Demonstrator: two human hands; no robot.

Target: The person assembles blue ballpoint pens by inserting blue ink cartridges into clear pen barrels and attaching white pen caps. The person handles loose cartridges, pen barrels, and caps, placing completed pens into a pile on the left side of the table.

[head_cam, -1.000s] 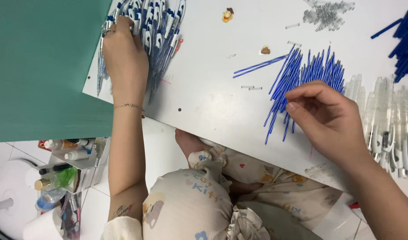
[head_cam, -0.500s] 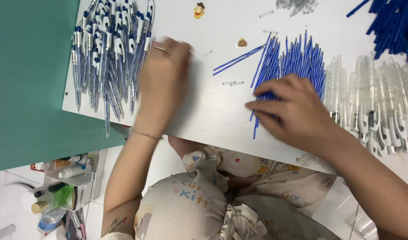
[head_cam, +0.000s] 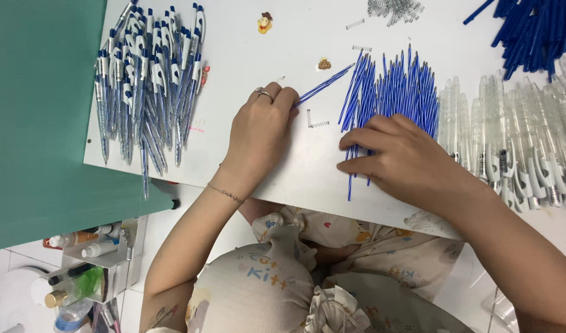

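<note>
The table (head_cam: 246,43) is plain white, set against a flat teal-green wall panel (head_cam: 42,111). The pen refills (head_cam: 394,92) are bright blue, the finished pens (head_cam: 147,80) clear with white clips and dark blue tips, and the empty barrels (head_cam: 517,123) see-through with white ends. The garment (head_cam: 264,283) is cream with small pastel prints.

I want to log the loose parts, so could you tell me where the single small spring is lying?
In the head view, the small spring lies on the white table, between the left hand and the blue refills.
</note>
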